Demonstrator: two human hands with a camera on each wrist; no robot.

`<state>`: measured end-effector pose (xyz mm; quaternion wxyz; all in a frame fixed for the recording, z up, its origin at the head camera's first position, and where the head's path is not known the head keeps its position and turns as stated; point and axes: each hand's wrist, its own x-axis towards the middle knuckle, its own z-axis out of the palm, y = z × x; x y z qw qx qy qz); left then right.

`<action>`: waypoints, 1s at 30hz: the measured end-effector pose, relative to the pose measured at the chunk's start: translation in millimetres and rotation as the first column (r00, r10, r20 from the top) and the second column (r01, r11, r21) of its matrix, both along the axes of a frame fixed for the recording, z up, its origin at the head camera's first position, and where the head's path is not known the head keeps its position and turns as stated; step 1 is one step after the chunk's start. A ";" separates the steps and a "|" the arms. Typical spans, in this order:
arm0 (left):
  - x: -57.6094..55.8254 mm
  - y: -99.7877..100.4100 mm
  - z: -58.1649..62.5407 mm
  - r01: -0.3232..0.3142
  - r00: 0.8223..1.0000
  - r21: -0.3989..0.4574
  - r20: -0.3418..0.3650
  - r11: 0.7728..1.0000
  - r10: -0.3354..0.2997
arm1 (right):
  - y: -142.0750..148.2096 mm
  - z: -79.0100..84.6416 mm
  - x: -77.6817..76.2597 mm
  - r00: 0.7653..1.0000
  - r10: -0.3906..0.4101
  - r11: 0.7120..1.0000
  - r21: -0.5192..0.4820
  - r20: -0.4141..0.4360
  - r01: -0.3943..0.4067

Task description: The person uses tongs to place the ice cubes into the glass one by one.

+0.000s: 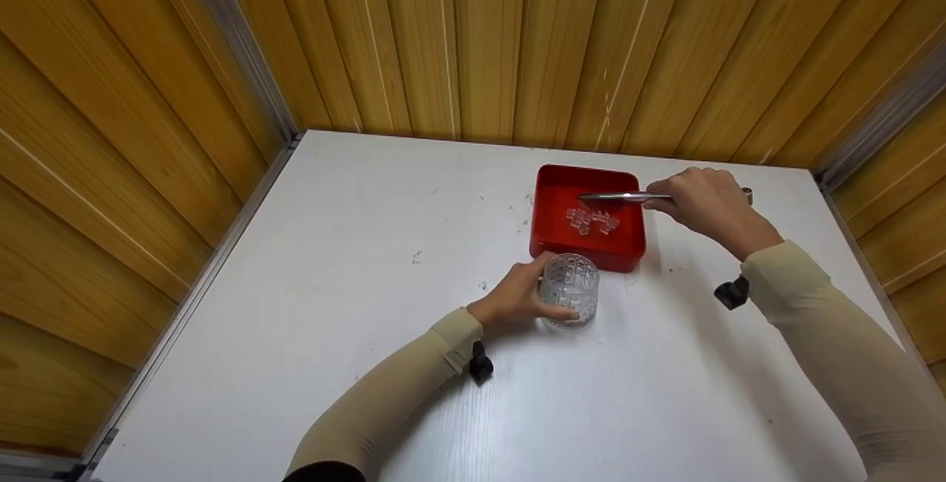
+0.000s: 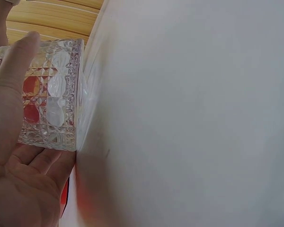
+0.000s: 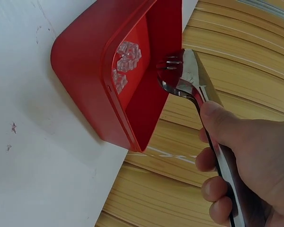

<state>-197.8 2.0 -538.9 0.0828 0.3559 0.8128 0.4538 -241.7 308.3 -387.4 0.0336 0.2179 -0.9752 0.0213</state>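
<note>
My left hand (image 1: pixel 522 292) grips a clear patterned drinking glass (image 1: pixel 576 282), thumb on the near side and fingers around the far side. In the left wrist view the glass (image 2: pixel 54 94) stands upright with its base at the white tabletop. My right hand (image 1: pixel 706 201) holds metal serving tongs (image 1: pixel 624 197), fingers wrapped round the arms. Their fork-like tip (image 3: pixel 177 71) hangs over the red square tray (image 3: pixel 85 71). Several clear ice-cube-like pieces (image 1: pixel 591 219) lie in a cluster on the tray's floor, nearer me than the tong tips.
The red tray stands near the back edge of the white table (image 1: pixel 355 245), just behind the glass. Wood-look panels (image 1: pixel 488 46) rise behind and at both sides, with metal corner posts (image 1: pixel 244 46).
</note>
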 end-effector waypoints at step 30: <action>0.7 1.4 1.0 0.003 1.000 0.015 0.013 1.000 -0.003 | -2.4 2.5 38.4 0.981 0.118 0.992 -0.030 -0.156 -0.124</action>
